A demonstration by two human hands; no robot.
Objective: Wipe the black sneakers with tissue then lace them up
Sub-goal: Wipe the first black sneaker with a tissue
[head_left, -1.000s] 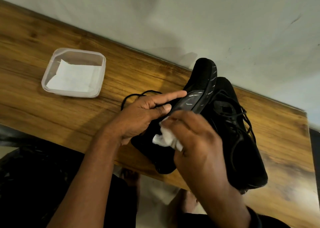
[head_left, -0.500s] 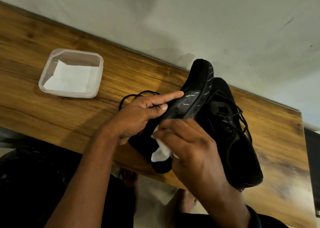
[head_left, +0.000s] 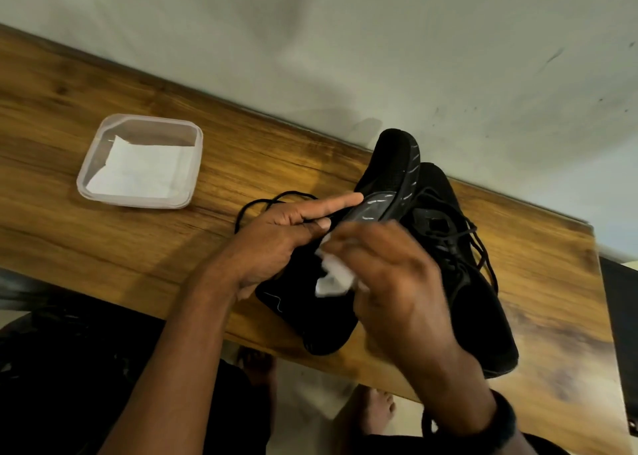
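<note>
Two black sneakers lie on the wooden table (head_left: 103, 240). One sneaker (head_left: 386, 175) is tipped on its side with its sole edge up. My left hand (head_left: 279, 244) grips it from the left, index finger stretched along the sole. My right hand (head_left: 390, 282) pinches a crumpled white tissue (head_left: 333, 277) against the sneaker's side; the hand is blurred. The second sneaker (head_left: 473, 282) rests upright just to the right, laces threaded. A loose black lace (head_left: 266, 202) curls on the table by my left hand.
A clear plastic container (head_left: 93, 164) holding folded white tissue (head_left: 145, 171) stands at the table's left. A pale wall runs behind the table. The table's near edge passes under my forearms; my bare feet show on the floor below. A dark object sits at far right.
My right hand with the tissue has shifted up along the tipped sneaker's side. My left hand and both sneakers keep their places; the view has drifted slightly.
</note>
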